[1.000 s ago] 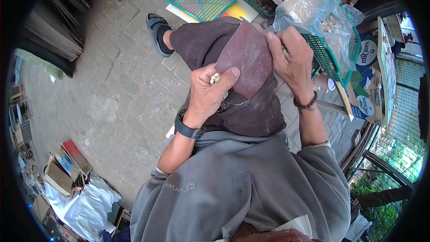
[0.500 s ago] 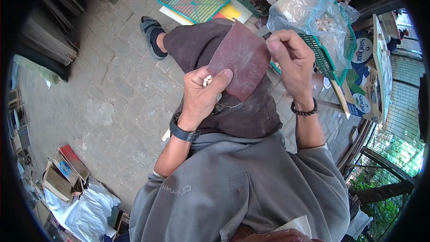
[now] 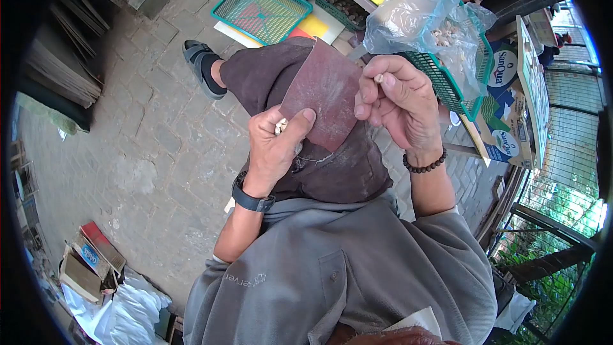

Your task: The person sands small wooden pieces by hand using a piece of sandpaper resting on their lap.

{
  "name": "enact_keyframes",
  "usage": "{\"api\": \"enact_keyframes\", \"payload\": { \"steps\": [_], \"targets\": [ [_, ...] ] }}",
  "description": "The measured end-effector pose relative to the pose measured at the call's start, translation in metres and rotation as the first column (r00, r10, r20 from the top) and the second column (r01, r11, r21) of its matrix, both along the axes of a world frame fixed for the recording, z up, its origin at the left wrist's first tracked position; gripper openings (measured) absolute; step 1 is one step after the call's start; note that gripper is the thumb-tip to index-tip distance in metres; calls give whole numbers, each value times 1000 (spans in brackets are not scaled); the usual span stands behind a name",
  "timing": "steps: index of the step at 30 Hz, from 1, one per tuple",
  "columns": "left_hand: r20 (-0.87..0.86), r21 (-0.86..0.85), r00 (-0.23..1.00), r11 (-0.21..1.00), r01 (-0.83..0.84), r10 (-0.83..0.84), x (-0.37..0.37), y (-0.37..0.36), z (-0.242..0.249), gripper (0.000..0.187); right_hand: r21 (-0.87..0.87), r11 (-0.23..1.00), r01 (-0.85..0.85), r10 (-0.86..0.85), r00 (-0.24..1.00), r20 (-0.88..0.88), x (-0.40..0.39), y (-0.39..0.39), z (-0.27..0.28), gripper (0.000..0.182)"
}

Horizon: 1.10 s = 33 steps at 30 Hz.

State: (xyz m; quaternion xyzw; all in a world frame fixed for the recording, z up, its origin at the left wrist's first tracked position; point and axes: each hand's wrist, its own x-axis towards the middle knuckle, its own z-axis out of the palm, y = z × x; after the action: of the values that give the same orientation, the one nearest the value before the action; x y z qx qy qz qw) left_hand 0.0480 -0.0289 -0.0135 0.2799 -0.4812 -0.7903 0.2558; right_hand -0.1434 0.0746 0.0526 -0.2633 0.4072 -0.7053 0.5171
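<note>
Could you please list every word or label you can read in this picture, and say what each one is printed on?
"SanQua": on the cardboard box at right, and again lower on it.
"server": on the grey shirt, seen upside down; its start is unclear.
Blue label on the small box: too blurred to read.

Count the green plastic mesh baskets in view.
3, perhaps more hidden. One empty basket on the paving by the foot; one basket of small pieces behind it; one under the clear bag beside the right hand.
</note>
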Motion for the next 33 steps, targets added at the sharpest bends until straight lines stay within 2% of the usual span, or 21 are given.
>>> {"api": "enact_keyframes", "payload": {
  "steps": [5, 17, 20, 22, 23, 25, 26, 28, 29, 31, 32, 33],
  "targets": [
    [-20, -17, 999, 1000, -27, 27, -1, 2, 4, 14, -11, 999, -34, 35, 999, 35, 3, 1, 0, 26],
    [17, -4, 1000, 1000, 3, -3, 2, 0, 2, 16, -17, 997, -74, 74, 997, -14, 11, 0, 6, 26],
    [-7, -6, 1000, 1000, -6, 6, 2, 0, 0, 16, -13, 997, -70, 69, 996, -49, 13, 0, 6, 26],
    [-1, -17, 1000, 1000, -4, 4, 2, 0, 0, 15, 1, 998, -59, 59, 984, -166, 11, 0, 6, 21],
    [3, -27, 1000, 1000, -2, 2, 2, 0, 0, 15, 1, 998, -63, 62, 985, -163, 9, -1, 2, 21],
    [-1, -37, 1000, 999, -8, 8, 2, 1, 0, 15, -99, 995, 32, -75, 884, -462, 7, -4, -8, 11],
    [-10, -49, 1000, 999, -10, 9, 1, 1, 0, 15, -100, 995, 28, -71, 886, -459, 8, -5, -9, 11],
    [-20, -35, 1000, 999, -3, 3, 2, 0, 3, 16, -137, 985, 105, -173, 558, -812, 11, -8, -10, 8],
    [-31, -22, 999, 1000, 6, -7, 2, 0, 4, 16, -136, 986, 100, -169, 563, -809, 14, -8, -8, 8],
    [-17, -33, 1000, 999, -1, 1, 1, 0, 6, 16, -89, 990, 110, -114, 248, -962, 21, -8, -2, 12],
    [-9, -44, 1000, 999, -1, 1, 1, -1, 6, 16, -122, 991, 58, -130, 158, -979, 21, -9, -8, 16],
    [-5, -44, 1000, 999, -8, 8, 1, -1, 4, 16, -122, 991, 52, -129, 163, -978, 21, -9, -8, 16]
  ]
}}
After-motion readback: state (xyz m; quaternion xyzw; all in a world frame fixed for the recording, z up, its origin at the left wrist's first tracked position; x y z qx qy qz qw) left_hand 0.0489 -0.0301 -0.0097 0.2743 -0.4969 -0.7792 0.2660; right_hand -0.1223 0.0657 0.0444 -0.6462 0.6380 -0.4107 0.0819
